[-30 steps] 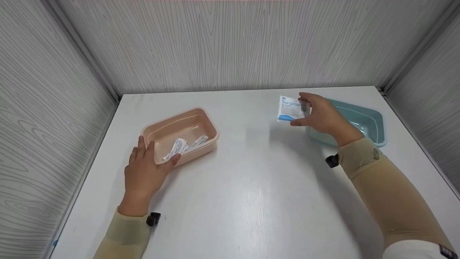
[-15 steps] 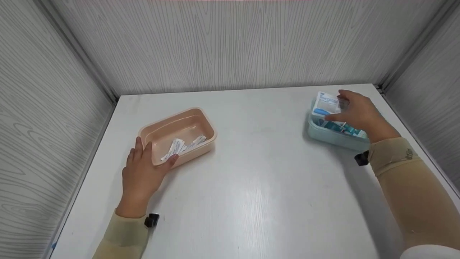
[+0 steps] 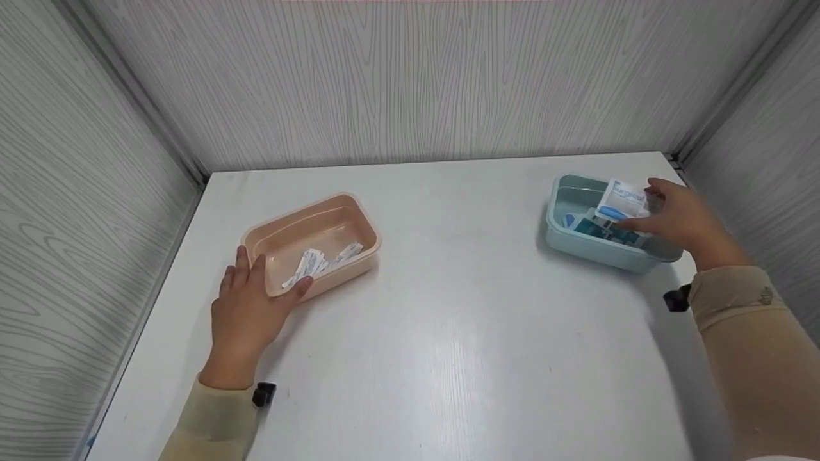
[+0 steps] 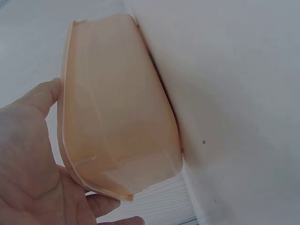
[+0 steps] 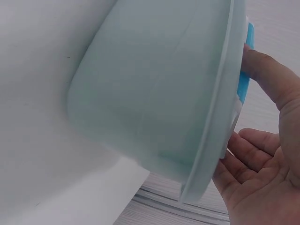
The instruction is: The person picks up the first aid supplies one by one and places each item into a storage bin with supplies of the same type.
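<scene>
My right hand (image 3: 685, 221) pinches a flat white packet (image 3: 621, 202) with "Surgical" lettering and a blue band, thumb on one edge and fingers on the other. The packet is tilted over the right half of a pale teal bin (image 3: 592, 251). Teal-and-white packs (image 3: 590, 225) lie in that bin, partly covered by the packet. In the right wrist view the teal bin's wall (image 5: 150, 89) hides most of the packet. My left hand (image 3: 248, 307) rests against the near-left corner of a peach bin (image 3: 343, 274), thumb and spread fingers touching its rim. Several narrow white paper strips (image 3: 311, 264) lie inside.
Both bins stand on a white table (image 3: 435, 307), peach to the left and teal to the right. A grey wood-grain panel (image 3: 410, 83) rises behind the table's far edge, with similar panels on both sides.
My right hand has carried the packet rightward from the table's middle to over the teal bin, then lowered it there. The left hand has stayed at the peach bin.
</scene>
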Demonstrator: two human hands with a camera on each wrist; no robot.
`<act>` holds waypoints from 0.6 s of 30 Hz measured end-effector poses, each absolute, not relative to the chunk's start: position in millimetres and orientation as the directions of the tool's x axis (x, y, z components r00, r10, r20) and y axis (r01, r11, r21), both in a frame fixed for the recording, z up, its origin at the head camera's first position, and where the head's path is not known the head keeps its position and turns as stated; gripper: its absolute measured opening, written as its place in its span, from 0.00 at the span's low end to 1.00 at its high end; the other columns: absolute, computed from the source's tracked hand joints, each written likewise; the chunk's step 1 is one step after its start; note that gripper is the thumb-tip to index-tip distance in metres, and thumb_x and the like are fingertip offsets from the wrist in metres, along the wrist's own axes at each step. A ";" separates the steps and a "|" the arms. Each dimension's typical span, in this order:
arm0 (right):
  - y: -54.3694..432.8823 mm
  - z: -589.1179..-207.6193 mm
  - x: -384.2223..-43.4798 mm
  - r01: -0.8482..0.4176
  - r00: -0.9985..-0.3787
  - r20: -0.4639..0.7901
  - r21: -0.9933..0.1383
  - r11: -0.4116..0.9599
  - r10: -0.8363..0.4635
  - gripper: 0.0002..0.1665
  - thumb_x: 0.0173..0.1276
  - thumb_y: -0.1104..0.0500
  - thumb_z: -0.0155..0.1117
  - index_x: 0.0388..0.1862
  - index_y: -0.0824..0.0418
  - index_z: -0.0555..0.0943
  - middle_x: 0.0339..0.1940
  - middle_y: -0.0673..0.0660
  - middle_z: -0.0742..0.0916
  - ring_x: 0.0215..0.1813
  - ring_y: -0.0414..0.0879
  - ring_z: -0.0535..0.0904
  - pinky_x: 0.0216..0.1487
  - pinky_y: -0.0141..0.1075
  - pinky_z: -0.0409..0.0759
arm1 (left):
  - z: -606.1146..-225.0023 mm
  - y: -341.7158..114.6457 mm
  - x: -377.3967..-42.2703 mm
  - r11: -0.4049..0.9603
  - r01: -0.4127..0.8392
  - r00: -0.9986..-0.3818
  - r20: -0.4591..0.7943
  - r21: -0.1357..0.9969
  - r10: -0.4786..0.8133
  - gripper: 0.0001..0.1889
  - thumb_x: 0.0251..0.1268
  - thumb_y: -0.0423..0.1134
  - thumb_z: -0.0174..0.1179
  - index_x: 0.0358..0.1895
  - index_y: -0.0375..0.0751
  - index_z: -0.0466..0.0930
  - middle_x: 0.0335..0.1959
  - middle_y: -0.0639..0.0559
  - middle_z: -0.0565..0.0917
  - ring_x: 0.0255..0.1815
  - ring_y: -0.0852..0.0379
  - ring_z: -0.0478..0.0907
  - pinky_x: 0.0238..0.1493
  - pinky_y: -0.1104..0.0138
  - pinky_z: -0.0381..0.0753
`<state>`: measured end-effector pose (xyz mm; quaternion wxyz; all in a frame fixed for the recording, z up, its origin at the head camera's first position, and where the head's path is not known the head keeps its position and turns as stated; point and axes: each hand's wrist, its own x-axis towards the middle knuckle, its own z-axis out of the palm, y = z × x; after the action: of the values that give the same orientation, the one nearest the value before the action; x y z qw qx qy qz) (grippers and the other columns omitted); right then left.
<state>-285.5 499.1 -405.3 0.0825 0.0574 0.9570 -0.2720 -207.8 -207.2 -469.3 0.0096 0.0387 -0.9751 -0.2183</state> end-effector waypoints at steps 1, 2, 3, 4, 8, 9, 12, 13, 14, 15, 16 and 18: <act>499.4 -405.6 -285.3 0.158 -0.979 -0.190 -0.508 0.847 0.069 0.76 0.72 0.37 0.82 0.96 0.67 0.43 0.93 0.76 0.61 0.92 0.79 0.52 0.88 0.78 0.55 | -469.1 -207.4 -207.9 0.903 -0.071 -0.997 -0.001 0.424 -0.079 0.66 0.72 0.86 0.53 0.92 0.31 0.53 0.95 0.28 0.41 0.92 0.16 0.47 0.78 0.16 0.60; 499.5 -405.9 -285.3 0.157 -0.979 -0.190 -0.499 0.852 0.069 0.76 0.72 0.37 0.82 0.96 0.67 0.43 0.93 0.76 0.61 0.92 0.79 0.53 0.88 0.78 0.55 | -468.5 -207.3 -208.2 0.904 -0.072 -0.997 -0.004 0.422 -0.078 0.66 0.72 0.86 0.53 0.92 0.31 0.53 0.95 0.28 0.41 0.92 0.16 0.47 0.79 0.16 0.60; 499.4 -406.0 -285.5 0.159 -0.979 -0.193 -0.492 0.856 0.071 0.76 0.73 0.37 0.82 0.96 0.67 0.43 0.93 0.76 0.61 0.92 0.79 0.53 0.87 0.78 0.55 | -467.9 -207.3 -208.7 0.904 -0.074 -0.997 -0.007 0.421 -0.079 0.66 0.72 0.86 0.53 0.92 0.31 0.53 0.95 0.28 0.41 0.92 0.16 0.47 0.79 0.16 0.60; 499.2 -406.1 -285.6 0.160 -0.978 -0.195 -0.486 0.859 0.072 0.76 0.73 0.37 0.82 0.96 0.67 0.43 0.93 0.76 0.61 0.92 0.79 0.53 0.87 0.78 0.55 | -467.2 -206.9 -209.1 0.904 -0.077 -0.997 -0.011 0.420 -0.079 0.66 0.73 0.85 0.53 0.92 0.31 0.53 0.95 0.28 0.41 0.92 0.16 0.46 0.79 0.16 0.59; 499.1 -406.7 -285.7 0.166 -0.974 -0.213 -0.456 0.874 0.074 0.76 0.73 0.36 0.82 0.96 0.67 0.42 0.93 0.78 0.59 0.91 0.80 0.53 0.87 0.78 0.54 | -465.2 -205.4 -211.8 0.904 -0.081 -0.997 -0.027 0.419 -0.077 0.66 0.73 0.85 0.53 0.92 0.32 0.52 0.96 0.28 0.41 0.93 0.16 0.46 0.80 0.16 0.58; 499.2 -407.0 -285.3 0.165 -0.974 -0.216 -0.452 0.877 0.072 0.77 0.72 0.35 0.82 0.96 0.68 0.43 0.93 0.78 0.58 0.91 0.81 0.52 0.87 0.79 0.54 | -465.0 -205.1 -212.3 0.904 -0.082 -0.997 -0.032 0.420 -0.076 0.66 0.73 0.85 0.53 0.92 0.32 0.51 0.96 0.29 0.41 0.93 0.17 0.45 0.80 0.16 0.58; 498.7 -408.0 -284.1 0.152 -0.975 -0.214 -0.451 0.879 0.059 0.79 0.71 0.30 0.81 0.95 0.68 0.43 0.93 0.79 0.55 0.92 0.81 0.49 0.88 0.78 0.53 | -464.9 -205.4 -213.3 0.903 -0.086 -0.996 -0.041 0.420 -0.076 0.66 0.72 0.86 0.53 0.93 0.33 0.51 0.96 0.29 0.40 0.93 0.17 0.45 0.80 0.16 0.57; 498.1 -408.5 -283.7 0.146 -0.976 -0.209 -0.451 0.881 0.055 0.80 0.70 0.28 0.80 0.95 0.68 0.44 0.93 0.79 0.55 0.92 0.81 0.49 0.88 0.78 0.52 | -465.1 -206.0 -213.5 0.904 -0.088 -0.996 -0.044 0.418 -0.076 0.66 0.72 0.86 0.53 0.93 0.33 0.50 0.96 0.29 0.40 0.93 0.17 0.45 0.80 0.16 0.57; 497.5 -409.0 -283.5 0.137 -0.978 -0.200 -0.453 0.881 0.049 0.79 0.70 0.26 0.78 0.95 0.68 0.44 0.94 0.79 0.55 0.93 0.81 0.49 0.88 0.78 0.52 | -465.1 -206.4 -213.3 0.904 -0.090 -0.996 -0.047 0.417 -0.077 0.66 0.72 0.86 0.52 0.93 0.33 0.50 0.96 0.29 0.40 0.93 0.17 0.45 0.79 0.16 0.57; 496.6 -409.4 -283.2 0.132 -0.980 -0.193 -0.459 0.879 0.047 0.79 0.71 0.25 0.76 0.95 0.68 0.45 0.94 0.79 0.55 0.93 0.81 0.48 0.88 0.78 0.52 | -465.2 -207.2 -213.2 0.905 -0.091 -0.996 -0.049 0.415 -0.078 0.67 0.72 0.86 0.52 0.93 0.33 0.50 0.96 0.29 0.40 0.93 0.16 0.44 0.79 0.16 0.57; 495.3 -409.7 -282.8 0.129 -0.982 -0.186 -0.465 0.876 0.046 0.78 0.72 0.24 0.74 0.95 0.68 0.46 0.94 0.78 0.55 0.93 0.80 0.48 0.88 0.78 0.52 | -465.4 -207.8 -212.9 0.907 -0.092 -0.996 -0.049 0.412 -0.079 0.67 0.72 0.86 0.52 0.93 0.33 0.50 0.96 0.29 0.40 0.93 0.16 0.44 0.79 0.15 0.58; 492.8 -410.5 -281.9 0.121 -0.985 -0.166 -0.473 0.873 0.047 0.76 0.74 0.22 0.71 0.95 0.68 0.47 0.94 0.78 0.56 0.93 0.80 0.49 0.88 0.78 0.53 | -466.3 -209.2 -212.3 0.909 -0.094 -0.995 -0.050 0.407 -0.081 0.67 0.72 0.87 0.51 0.93 0.33 0.49 0.96 0.28 0.40 0.93 0.16 0.45 0.79 0.16 0.58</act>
<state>-281.9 492.8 -410.5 0.0746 0.0435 0.9648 -0.2486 -212.3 -209.2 -466.3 -0.0157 0.0450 -0.9767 -0.2091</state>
